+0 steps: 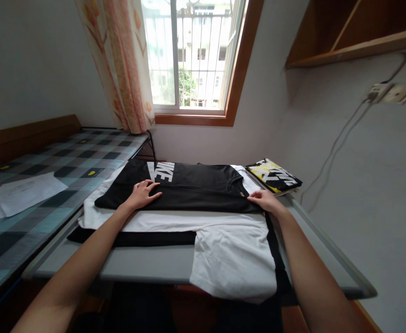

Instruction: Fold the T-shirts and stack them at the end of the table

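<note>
Where left hand (pixel 143 193) rests, black shirt (pixel 203 185), white NIKE lettering (pixel 165 171)

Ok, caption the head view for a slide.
Left hand rests on a black NIKE shirt; right hand pinches its collar end, a white shirt beneath.

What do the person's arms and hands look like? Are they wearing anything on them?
The left forearm and right forearm are bare, with no sleeves showing, and get narrower toward the wrists. The left hand and right hand have no gloves. I can't see any watch, bracelet or markings.
</note>
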{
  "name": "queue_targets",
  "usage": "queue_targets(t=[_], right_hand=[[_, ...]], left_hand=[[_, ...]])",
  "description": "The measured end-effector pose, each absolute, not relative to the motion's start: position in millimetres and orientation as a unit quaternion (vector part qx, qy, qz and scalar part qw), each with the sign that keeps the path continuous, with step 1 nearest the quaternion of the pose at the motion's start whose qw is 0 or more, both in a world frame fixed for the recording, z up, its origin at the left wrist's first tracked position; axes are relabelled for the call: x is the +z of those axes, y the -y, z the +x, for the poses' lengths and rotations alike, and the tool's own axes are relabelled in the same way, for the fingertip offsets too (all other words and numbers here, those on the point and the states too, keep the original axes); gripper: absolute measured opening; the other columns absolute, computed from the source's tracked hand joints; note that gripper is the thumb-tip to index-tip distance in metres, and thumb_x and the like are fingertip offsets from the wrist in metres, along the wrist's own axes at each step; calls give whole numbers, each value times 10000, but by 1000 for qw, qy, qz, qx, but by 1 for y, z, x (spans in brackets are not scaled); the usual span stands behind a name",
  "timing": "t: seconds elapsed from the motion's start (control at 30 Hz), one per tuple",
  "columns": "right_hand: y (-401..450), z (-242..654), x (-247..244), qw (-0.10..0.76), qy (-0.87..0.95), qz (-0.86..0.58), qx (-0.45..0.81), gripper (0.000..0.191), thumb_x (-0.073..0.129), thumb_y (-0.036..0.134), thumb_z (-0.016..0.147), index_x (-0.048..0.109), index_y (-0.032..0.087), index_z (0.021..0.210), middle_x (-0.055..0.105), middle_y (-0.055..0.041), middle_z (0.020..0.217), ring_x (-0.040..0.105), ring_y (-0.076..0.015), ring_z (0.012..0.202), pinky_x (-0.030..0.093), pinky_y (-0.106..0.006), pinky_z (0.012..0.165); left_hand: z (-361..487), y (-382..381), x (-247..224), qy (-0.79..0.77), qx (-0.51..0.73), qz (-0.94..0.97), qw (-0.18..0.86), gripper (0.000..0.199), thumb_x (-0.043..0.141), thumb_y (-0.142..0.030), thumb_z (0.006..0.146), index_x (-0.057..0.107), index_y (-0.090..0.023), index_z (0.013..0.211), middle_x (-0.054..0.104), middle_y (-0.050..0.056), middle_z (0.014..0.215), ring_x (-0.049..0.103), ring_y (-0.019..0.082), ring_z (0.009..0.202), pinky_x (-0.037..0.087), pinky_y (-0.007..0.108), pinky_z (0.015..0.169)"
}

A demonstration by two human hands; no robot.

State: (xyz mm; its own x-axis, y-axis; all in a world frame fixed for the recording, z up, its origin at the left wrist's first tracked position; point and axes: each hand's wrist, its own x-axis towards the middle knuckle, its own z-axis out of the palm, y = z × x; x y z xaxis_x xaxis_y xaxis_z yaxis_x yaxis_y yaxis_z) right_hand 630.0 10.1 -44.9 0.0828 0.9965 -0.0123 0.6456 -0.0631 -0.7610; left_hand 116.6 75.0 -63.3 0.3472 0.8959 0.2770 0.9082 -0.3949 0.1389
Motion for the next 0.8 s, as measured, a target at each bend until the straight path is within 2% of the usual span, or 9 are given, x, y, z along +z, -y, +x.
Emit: queue_targets(t=[0.2, 0.37, 0.57, 0.67, 0.8], right_hand=[[-13, 629, -46, 299, 608, -686, 266, 216, 679, 359, 666, 680, 143, 668, 651, -47, 605, 568, -161, 576, 412, -250, 531], [-15, 622, -45, 286, 613, -701, 226, 195, 601, 332, 745, 671, 149, 734, 659, -49, 640, 587, -167, 597, 407, -243, 544], [-13, 608, -46, 205, 623, -748, 96, 181, 533, 278, 819, 666, 157, 810, 679, -74, 717, 602, -176, 645, 380, -245, 571], [-12, 603, -47, 179, 623, -759, 59, 197, 516, 291, 847, 669, 172, 882, 699, -94, 789, 625, -195, 710, 379, -251, 595], [-11, 605, -47, 161, 627, -760, 65, 232, 492, 317, 872, 668, 175, 922, 705, -104, 813, 635, -202, 714, 381, -257, 598]], left_hand=[[109, -68, -61, 574, -131, -808, 32, 562, 396, -576, 905, 540, -259, 1346, 521, 98, 1321, 480, 269, 1237, 304, 418, 1079], [59, -47, -60, 646, -91, -753, 87, 574, 323, -518, 933, 482, -222, 1398, 483, 106, 1405, 425, 273, 1310, 311, 413, 1079], [6, -24, -51, 691, -29, -716, 92, 635, 303, -501, 916, 483, -123, 1394, 431, 167, 1465, 412, 313, 1331, 320, 434, 1074], [4, -14, -40, 711, -44, -692, 112, 603, 338, -500, 897, 531, -146, 1345, 535, 184, 1361, 486, 355, 1244, 380, 484, 992], [5, -7, -24, 753, -72, -647, 95, 571, 363, -514, 887, 538, -159, 1298, 700, 168, 1038, 616, 359, 1029, 423, 504, 887]])
